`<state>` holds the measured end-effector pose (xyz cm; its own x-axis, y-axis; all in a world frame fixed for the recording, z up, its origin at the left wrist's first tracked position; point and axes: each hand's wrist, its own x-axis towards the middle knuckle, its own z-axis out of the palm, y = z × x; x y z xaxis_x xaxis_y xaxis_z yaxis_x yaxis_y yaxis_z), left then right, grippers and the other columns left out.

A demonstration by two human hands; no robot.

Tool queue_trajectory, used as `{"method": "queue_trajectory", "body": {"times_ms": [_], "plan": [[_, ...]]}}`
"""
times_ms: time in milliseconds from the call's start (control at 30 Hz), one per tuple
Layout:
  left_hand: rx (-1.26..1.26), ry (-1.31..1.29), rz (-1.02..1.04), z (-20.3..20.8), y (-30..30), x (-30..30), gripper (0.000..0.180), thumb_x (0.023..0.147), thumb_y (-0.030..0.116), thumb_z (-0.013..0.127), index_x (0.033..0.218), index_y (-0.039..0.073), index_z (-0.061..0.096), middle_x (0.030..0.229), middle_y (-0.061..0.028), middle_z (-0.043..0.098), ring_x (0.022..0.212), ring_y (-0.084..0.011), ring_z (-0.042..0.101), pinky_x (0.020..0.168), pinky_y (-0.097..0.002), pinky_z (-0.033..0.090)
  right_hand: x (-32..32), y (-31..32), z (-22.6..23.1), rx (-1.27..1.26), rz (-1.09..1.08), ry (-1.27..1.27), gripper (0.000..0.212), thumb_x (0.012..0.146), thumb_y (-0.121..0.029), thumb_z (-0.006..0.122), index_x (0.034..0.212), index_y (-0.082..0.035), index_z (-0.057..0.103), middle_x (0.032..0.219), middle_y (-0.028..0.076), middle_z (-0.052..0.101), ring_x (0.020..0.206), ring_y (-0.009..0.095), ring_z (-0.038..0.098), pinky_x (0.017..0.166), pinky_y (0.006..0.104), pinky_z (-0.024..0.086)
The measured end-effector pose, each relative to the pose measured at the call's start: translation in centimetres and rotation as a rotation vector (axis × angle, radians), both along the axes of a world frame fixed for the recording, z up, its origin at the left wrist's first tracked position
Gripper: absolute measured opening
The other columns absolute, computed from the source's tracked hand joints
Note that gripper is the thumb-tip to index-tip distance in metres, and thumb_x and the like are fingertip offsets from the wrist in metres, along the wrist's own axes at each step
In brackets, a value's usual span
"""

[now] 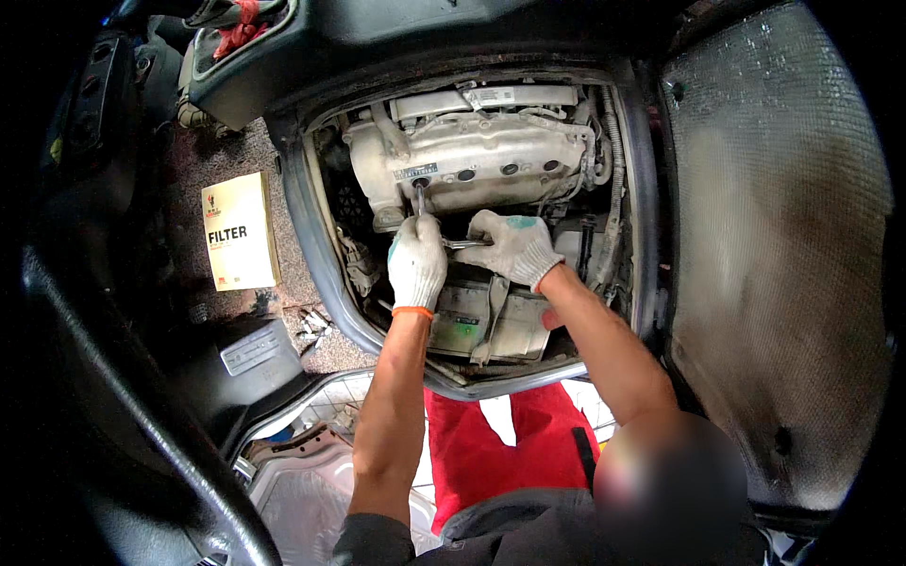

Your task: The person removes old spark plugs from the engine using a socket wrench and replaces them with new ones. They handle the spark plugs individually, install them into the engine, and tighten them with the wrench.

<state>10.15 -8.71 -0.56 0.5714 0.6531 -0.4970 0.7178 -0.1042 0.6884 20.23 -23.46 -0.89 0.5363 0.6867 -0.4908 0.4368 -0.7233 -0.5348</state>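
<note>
My left hand [416,253], in a white knit glove with an orange cuff, is closed around the lower end of a metal rod [421,200]. The rod's far end enters the leftmost round hole in the silver engine cover [491,143]. My right hand [512,245], gloved too, grips a short metal handle [464,244] sticking out sideways beside the left hand. How handle and rod join is hidden by the left glove. Three more dark round holes [510,170] run along the cover to the right.
The engine bay's raised rim [326,259] surrounds both hands. A yellowish filter box [238,232] lies on the carpet at left, with several small white pieces [313,325] below it. An open panel with silvery lining [774,245] stands at right. A dark steering wheel [142,396] curves across the lower left.
</note>
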Motion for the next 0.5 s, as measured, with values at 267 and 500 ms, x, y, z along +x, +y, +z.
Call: {"method": "queue_trajectory", "body": {"times_ms": [267, 500], "plan": [[-0.428, -0.155, 0.267, -0.2, 0.9, -0.6, 0.048, 0.096, 0.032, 0.054, 0.111, -0.011, 0.065, 0.090, -0.0134, 0.068, 0.080, -0.0159, 0.056, 0.076, -0.0300, 0.047, 4.1, 7.4, 12.8, -0.190, 0.536, -0.447, 0.045, 0.088, -0.043, 0.068, 0.124, -0.017, 0.060, 0.086, 0.008, 0.072, 0.084, 0.028, 0.072, 0.066, 0.0441, 0.055], [-0.427, -0.226, 0.224, 0.6, 0.9, -0.2, 0.048, 0.099, 0.032, 0.052, 0.115, -0.013, 0.062, 0.094, -0.0137, 0.067, 0.085, -0.0189, 0.058, 0.082, -0.0321, 0.047, 4.8, 2.9, 6.2, -0.220, 0.368, -0.412, 0.027, 0.080, -0.032, 0.071, 0.100, -0.015, 0.069, 0.068, 0.010, 0.068, 0.063, 0.028, 0.069, 0.058, 0.0437, 0.054]]}}
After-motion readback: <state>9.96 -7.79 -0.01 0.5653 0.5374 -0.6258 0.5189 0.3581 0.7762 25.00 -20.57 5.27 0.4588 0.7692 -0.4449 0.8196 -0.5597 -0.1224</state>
